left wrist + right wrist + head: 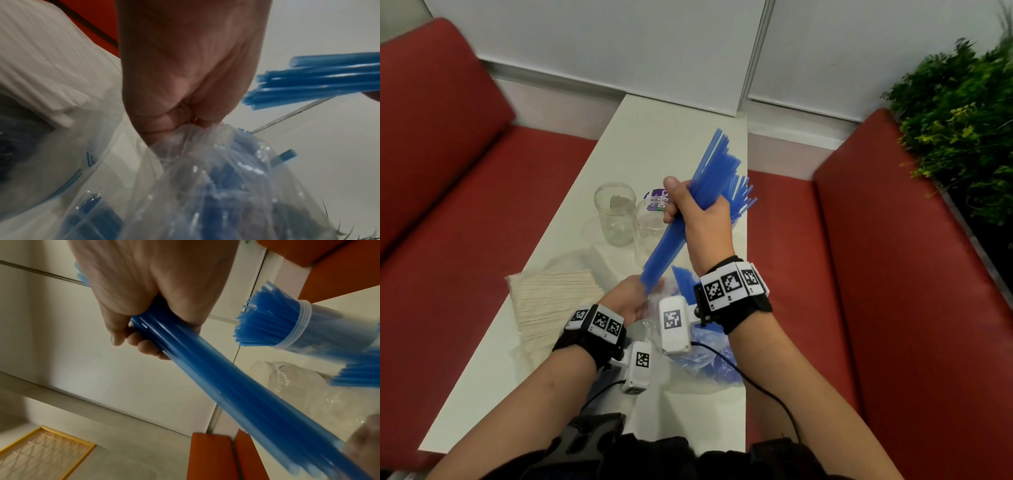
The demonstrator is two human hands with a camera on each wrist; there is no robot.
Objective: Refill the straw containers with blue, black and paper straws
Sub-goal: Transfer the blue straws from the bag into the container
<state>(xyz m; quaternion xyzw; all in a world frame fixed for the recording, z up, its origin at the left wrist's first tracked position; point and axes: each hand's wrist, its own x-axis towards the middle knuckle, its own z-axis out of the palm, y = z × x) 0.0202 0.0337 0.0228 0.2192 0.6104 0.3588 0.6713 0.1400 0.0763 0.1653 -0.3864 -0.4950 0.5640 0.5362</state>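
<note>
My right hand (700,214) grips a thick bundle of blue straws (710,168) around its middle and holds it slanted above the white table (654,130). The bundle's lower ends (308,81) hang just over a clear plastic bag (705,356) that holds more blue straws. My left hand (631,301) pinches the mouth of this bag (216,162). Behind my right hand a clear jar (298,324) stands packed with blue straws. Left of it are an empty clear jar (615,212) and a second clear jar with a purple label (652,210). A wrapped pack of paper straws (554,301) lies at the left.
Red bench seats (465,222) flank the narrow table on both sides. A green plant (959,113) stands at the far right. The table's far end near the white wall panels is bare. A black cable (756,383) runs from my right wrist camera.
</note>
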